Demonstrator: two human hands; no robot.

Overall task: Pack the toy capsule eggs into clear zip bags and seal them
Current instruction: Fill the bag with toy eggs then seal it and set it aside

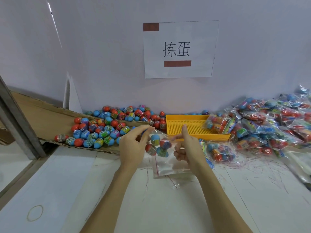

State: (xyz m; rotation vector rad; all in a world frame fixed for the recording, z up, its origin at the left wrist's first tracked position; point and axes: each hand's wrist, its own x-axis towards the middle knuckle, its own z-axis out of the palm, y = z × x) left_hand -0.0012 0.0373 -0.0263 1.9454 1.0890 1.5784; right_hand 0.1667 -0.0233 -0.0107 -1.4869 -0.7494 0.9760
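Observation:
A clear zip bag (165, 163) with a red seal line hangs between my hands above the white table. Several red and blue capsule eggs (158, 145) sit inside it. My left hand (133, 145) pinches the bag's top left edge with thumb and fingertips. My right hand (188, 147) pinches the top right edge, thumb pointing up. Loose capsule eggs (104, 130) lie heaped on a cardboard sheet to the left.
A yellow perforated tray (190, 126) stands behind the hands with one filled bag (217, 123) in it. Many filled bags (272, 125) pile up at the right. A metal post (20, 125) rises at the left. A paper sign (180, 49) hangs on the wall.

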